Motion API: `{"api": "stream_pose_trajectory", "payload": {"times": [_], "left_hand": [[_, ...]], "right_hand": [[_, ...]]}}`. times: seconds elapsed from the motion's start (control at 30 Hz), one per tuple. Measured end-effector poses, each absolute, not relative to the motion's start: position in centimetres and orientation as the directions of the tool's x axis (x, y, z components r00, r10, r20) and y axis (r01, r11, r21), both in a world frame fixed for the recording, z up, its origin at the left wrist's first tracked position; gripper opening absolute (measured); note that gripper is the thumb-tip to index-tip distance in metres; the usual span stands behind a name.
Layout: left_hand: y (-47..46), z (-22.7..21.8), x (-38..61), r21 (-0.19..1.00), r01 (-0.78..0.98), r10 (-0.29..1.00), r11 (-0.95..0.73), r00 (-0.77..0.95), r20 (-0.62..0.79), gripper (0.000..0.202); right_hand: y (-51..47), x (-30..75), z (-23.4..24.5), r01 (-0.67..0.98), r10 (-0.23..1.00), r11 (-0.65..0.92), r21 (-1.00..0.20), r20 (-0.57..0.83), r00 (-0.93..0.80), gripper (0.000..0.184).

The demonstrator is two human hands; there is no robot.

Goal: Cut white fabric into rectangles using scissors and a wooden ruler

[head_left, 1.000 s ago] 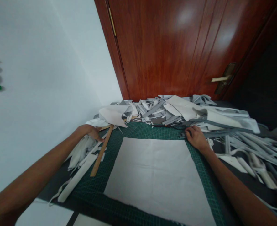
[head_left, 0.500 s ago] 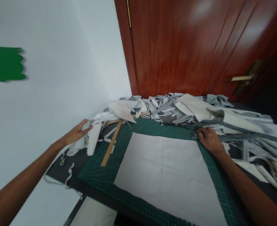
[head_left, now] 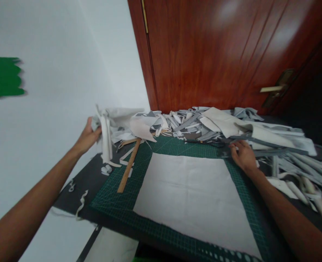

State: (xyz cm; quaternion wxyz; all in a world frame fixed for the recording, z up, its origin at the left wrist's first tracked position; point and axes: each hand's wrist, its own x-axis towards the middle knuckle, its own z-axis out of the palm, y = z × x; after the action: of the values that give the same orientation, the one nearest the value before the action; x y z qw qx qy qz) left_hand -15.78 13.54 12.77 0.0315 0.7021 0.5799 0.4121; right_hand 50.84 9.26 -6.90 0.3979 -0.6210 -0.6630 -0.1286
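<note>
My left hand (head_left: 87, 136) is closed on a bunch of white fabric scraps (head_left: 106, 127) and holds them lifted above the table's left edge, strips dangling down. My right hand (head_left: 242, 155) rests with curled fingers at the far right corner of a large white fabric sheet (head_left: 189, 191), touching grey strips (head_left: 270, 151) there. The sheet lies flat on a green cutting mat (head_left: 114, 194). A wooden ruler (head_left: 128, 165) lies on the mat's left side.
A heap of white and grey fabric offcuts (head_left: 218, 125) runs along the back and right of the table. A red-brown wooden door (head_left: 218, 54) with a brass handle (head_left: 273, 88) stands behind it. The white wall (head_left: 54, 72) is at left. Small scraps (head_left: 80, 203) lie near the table's left edge.
My left hand has gathered the white scraps beside the ruler and lifted them up and leftward. My right hand stays at the sheet's corner. The view shifted slightly.
</note>
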Motion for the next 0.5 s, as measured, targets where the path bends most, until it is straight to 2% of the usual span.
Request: {"api": "stream_pose_trajectory", "payload": {"times": [0.07,0.13,0.2,0.27,0.33,0.37,0.4,0.43,0.5], "left_hand": [[13.2,8.2,-14.0,0.528,0.802,0.914,-0.278,0.051,0.403,0.068],[13.2,3.8,-12.4,0.526,0.810,0.947,-0.259,0.107,0.301,0.065],[13.6,0.4,-11.1,0.523,0.814,0.958,-0.252,0.136,0.251,0.066],[14.1,-1.9,-10.5,0.511,0.824,0.960,-0.245,0.134,0.245,0.072],[14.7,-3.3,-10.6,0.483,0.843,0.958,-0.238,0.123,0.258,0.078],[15.0,-3.8,-10.8,0.448,0.862,0.955,-0.238,0.123,0.271,0.081],[15.3,-4.3,-11.1,0.412,0.878,0.949,-0.245,0.131,0.287,0.083],[15.5,-4.6,-11.4,0.377,0.890,0.942,-0.257,0.144,0.303,0.085],[15.7,-5.1,-11.9,0.331,0.901,0.933,-0.280,0.175,0.314,0.089]], "right_hand": [[8.9,53.1,-3.7,0.930,0.676,0.142,-0.338,0.720,0.159,0.039],[8.1,56.4,0.0,0.923,0.582,0.047,-0.383,0.761,0.287,0.046],[6.5,59.7,2.8,0.906,0.502,-0.075,-0.417,0.769,0.395,0.055],[4.5,61.9,3.9,0.893,0.531,-0.173,-0.416,0.724,0.440,0.056],[2.4,62.9,2.7,0.882,0.621,-0.258,-0.395,0.631,0.464,0.060],[1.3,63.0,1.5,0.871,0.660,-0.307,-0.384,0.574,0.485,0.070],[0.3,63.0,0.0,0.846,0.698,-0.381,-0.373,0.484,0.527,0.085],[-0.8,62.9,-1.5,0.791,0.739,-0.528,-0.310,0.292,0.608,0.098],[-2.8,62.9,-4.1,0.719,0.700,-0.639,-0.275,0.181,0.691,0.108]]}}
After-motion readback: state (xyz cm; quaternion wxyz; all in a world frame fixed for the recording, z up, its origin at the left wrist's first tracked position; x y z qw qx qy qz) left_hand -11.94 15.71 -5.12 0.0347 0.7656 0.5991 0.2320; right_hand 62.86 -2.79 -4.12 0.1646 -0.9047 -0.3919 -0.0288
